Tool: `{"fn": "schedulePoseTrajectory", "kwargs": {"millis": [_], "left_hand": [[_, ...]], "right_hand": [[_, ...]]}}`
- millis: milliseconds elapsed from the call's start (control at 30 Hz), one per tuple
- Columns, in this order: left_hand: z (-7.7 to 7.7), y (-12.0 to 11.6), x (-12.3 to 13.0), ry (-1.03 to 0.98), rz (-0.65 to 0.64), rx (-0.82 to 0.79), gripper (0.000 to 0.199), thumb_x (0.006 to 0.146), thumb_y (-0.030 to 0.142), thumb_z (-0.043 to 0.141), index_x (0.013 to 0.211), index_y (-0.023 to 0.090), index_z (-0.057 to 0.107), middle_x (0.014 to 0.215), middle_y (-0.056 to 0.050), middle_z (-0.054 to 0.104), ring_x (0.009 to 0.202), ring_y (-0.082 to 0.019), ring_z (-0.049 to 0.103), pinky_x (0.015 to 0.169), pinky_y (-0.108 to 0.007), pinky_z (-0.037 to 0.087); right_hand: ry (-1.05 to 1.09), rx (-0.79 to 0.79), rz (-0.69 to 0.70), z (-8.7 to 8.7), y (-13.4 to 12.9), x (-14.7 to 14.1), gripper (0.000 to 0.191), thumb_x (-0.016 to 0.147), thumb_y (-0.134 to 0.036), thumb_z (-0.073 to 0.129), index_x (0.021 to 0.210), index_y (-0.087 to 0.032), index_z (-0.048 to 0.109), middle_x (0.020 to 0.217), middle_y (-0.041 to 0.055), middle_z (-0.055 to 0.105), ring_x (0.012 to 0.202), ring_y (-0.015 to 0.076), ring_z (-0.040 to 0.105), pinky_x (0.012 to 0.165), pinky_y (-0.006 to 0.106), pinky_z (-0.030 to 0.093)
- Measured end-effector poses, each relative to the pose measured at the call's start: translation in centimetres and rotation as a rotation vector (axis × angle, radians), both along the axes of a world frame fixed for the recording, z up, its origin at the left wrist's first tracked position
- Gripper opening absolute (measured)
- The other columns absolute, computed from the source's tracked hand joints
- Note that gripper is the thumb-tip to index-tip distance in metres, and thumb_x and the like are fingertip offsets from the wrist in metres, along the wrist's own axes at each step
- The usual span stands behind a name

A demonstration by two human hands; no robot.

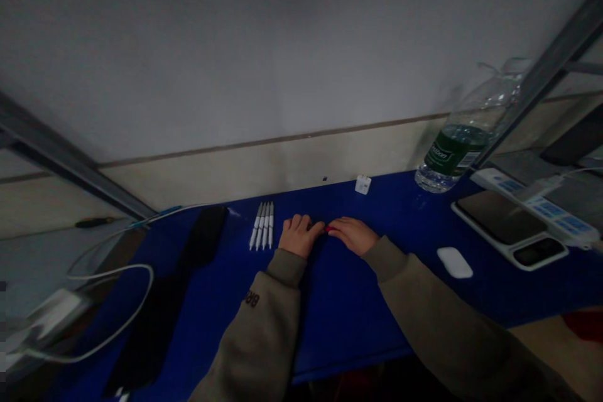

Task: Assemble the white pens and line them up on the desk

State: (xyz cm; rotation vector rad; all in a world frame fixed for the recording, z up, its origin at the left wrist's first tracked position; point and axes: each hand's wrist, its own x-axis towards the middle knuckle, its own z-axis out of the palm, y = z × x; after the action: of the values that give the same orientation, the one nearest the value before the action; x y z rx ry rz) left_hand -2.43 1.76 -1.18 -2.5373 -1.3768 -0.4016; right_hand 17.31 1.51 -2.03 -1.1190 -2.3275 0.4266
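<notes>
My left hand (296, 234) rests low over the blue tabletop, fingers curled and thumb stretched toward the right. What it holds is mostly hidden under the fingers; a dark sliver shows by the thumb. My right hand (354, 234) comes in from the other side with fingers pressed together on a small red object (330, 228), whose kind I cannot make out. The fingertips of both hands nearly meet at this red piece. Just left of my left hand, several white pens (262, 226) with grey ends lie side by side in a row.
A large clear bottle (455, 144) with a green label stands at the back right. Near it are a white cube (362, 184), a digital scale (509, 223), a white rounded case (455, 262) and a power strip (556, 207). A black phone (207, 232) and a white cable (146, 292) lie left.
</notes>
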Motion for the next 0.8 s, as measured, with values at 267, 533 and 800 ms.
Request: {"fn": "schedulePoseTrajectory", "kwargs": {"millis": [267, 533, 800], "left_hand": [[0.9, -0.6, 0.5, 0.015, 0.097, -0.009, 0.028, 0.091, 0.043, 0.043, 0.085, 0.027, 0.065, 0.080, -0.006, 0.058, 0.083, -0.021, 0.046, 0.070, -0.033, 0.027], [0.6, -0.4, 0.6, -0.007, 0.120, -0.051, 0.031, 0.094, 0.039, 0.036, 0.088, 0.023, 0.062, 0.084, -0.005, 0.061, 0.081, -0.019, 0.049, 0.069, -0.032, 0.028], [0.8, -1.1, 1.0, 0.023, 0.097, -0.196, 0.040, 0.097, 0.041, 0.025, 0.094, 0.021, 0.059, 0.087, -0.004, 0.065, 0.079, -0.017, 0.058, 0.063, -0.028, 0.034]], "right_hand": [[-0.024, 0.130, -0.021, 0.2, -0.6, -0.7, 0.029, 0.096, -0.027, 0.038, 0.091, -0.017, 0.066, 0.081, 0.0089, 0.065, 0.078, 0.0199, 0.057, 0.075, 0.034, 0.043], [0.184, 0.084, -0.156, 1.0, -0.8, -0.9, 0.031, 0.089, -0.045, 0.049, 0.083, -0.020, 0.066, 0.076, 0.0060, 0.064, 0.074, 0.0177, 0.057, 0.072, 0.030, 0.042], [0.409, -0.221, -0.232, 0.6, -0.4, -0.7, 0.048, 0.091, -0.045, 0.043, 0.053, -0.018, 0.050, 0.046, -0.0027, 0.047, 0.046, 0.0096, 0.043, 0.051, 0.024, 0.033]]}}
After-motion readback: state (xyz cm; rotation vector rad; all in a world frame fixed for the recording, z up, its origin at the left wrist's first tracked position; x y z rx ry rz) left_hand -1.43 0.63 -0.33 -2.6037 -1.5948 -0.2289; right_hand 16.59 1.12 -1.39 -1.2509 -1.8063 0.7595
